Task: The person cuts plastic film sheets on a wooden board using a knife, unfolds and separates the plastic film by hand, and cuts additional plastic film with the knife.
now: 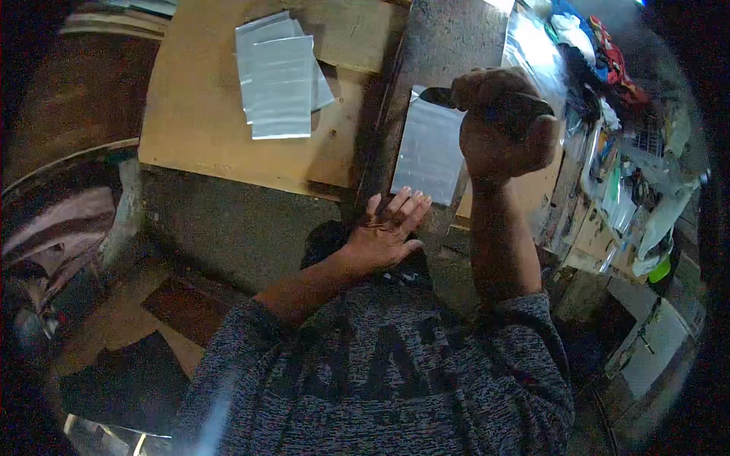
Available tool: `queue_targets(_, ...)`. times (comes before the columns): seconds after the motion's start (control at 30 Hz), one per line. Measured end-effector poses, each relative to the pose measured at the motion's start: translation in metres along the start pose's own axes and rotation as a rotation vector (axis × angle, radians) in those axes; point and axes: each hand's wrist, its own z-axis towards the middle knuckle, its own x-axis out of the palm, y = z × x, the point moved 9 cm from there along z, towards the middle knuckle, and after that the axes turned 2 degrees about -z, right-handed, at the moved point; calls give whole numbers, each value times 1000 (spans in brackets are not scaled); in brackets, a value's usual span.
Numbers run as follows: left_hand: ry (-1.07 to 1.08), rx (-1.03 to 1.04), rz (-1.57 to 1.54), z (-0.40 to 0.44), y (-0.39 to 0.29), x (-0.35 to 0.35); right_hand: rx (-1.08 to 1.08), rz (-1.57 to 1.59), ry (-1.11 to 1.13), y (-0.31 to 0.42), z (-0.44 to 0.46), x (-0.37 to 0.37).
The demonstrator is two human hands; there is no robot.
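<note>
My left hand (388,232) lies flat with its fingers spread, the fingertips at the near edge of a silvery translucent plastic sheet (427,148). That sheet rests on a dark wooden board (456,38). Over the sheet's far right part, my right hand (506,129) is closed around a dark tool (436,96) whose pointed end sticks out to the left. Most of the tool is hidden in the fist, so its exact kind is unclear. Further left, a few similar plastic sheets (280,87) overlap in a small pile on the light wooden tabletop (198,99).
Clear plastic and mixed clutter (616,190) crowd the right side, with colourful cloths or bags (601,45) at the far right. Crumpled pinkish fabric (72,224) sits at the left. A dark flat piece (125,384) lies at the lower left.
</note>
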Motion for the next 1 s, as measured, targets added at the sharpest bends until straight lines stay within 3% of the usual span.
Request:
queue_targets(0.03,-24,0,18,1,1,0,19,-27,119,-2,5,12)
queue_targets(0.07,-21,-1,16,-1,0,2,-11,27,-96,3,-6,-1)
queue_targets(0.1,-44,-1,23,1,1,1,-11,27,-93,8,-12,2)
queue_targets(0.17,-67,-6,30,0,2,1,-12,-223,173,14,-24,27)
queue_targets(0.2,-54,-6,29,0,3,2,57,-240,45,1,-33,17)
queue_targets(0.37,-83,-5,33,0,0,-1,63,-41,59,16,-54,23)
queue_targets(0.43,-56,-4,39,0,0,0,108,-208,140,9,-61,18)
queue_targets(0.47,-59,5,44,2,-1,-2,144,-208,0,15,-71,6)
queue_targets(0.6,-84,-69,-15,-3,7,-10,-3,-189,-126,69,-87,-11)
queue_targets(0.7,-82,-114,2,-13,15,-28,-86,-143,-24,98,-100,-29)
queue_targets(0.73,-76,-128,22,-19,18,-31,-69,-71,-116,103,-111,-46)
queue_targets(0.9,-34,-196,77,-21,25,-39,-12,-210,-132,113,-132,-39)
queue_targets(1.0,-43,-194,44,-12,28,-30,46,-195,-296,98,-137,-37)
